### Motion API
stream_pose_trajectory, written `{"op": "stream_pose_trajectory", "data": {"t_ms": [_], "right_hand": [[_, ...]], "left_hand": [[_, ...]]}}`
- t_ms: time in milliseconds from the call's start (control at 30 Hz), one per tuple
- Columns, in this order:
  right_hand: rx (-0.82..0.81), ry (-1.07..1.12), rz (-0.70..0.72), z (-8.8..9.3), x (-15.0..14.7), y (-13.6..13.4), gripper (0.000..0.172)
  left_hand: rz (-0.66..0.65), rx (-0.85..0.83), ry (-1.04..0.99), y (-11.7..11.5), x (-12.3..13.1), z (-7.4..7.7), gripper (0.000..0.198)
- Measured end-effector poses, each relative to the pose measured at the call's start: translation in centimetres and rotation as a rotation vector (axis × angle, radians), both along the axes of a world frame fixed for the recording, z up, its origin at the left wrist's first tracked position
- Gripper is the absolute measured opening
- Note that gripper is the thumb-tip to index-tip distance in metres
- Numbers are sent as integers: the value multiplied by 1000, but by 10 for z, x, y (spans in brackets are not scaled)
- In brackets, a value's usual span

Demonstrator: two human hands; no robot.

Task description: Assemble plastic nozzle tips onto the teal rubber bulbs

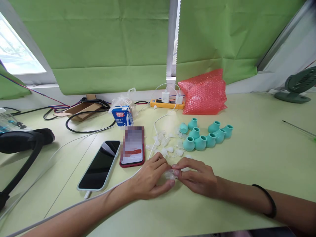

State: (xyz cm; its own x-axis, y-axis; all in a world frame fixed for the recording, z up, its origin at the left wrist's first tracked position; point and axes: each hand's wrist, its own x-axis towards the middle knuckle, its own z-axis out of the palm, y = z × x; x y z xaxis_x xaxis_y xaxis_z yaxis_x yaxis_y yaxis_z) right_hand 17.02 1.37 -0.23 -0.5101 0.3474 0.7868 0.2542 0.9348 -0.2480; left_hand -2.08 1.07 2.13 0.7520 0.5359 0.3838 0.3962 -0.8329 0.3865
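Forearms (98, 210) extend over the worktop (259, 158); the right hand (199, 176) clamps its fingers on a clear piece (169, 174) between both hands; whether the left hand (150, 177) grips it, I cannot tell.

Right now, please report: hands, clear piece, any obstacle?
Left hand and right hand at small clear piece. Loose pieces just beyond. White cable beside left forearm.
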Motion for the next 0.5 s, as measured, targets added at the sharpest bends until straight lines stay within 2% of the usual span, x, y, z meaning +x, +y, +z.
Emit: {"op": "stream_pose_trajectory", "data": {"t_ms": [500], "right_hand": [[28,-8,9,-3,1,0,25]], "left_hand": [[-11,-5,19,0,0,1,17]]}}
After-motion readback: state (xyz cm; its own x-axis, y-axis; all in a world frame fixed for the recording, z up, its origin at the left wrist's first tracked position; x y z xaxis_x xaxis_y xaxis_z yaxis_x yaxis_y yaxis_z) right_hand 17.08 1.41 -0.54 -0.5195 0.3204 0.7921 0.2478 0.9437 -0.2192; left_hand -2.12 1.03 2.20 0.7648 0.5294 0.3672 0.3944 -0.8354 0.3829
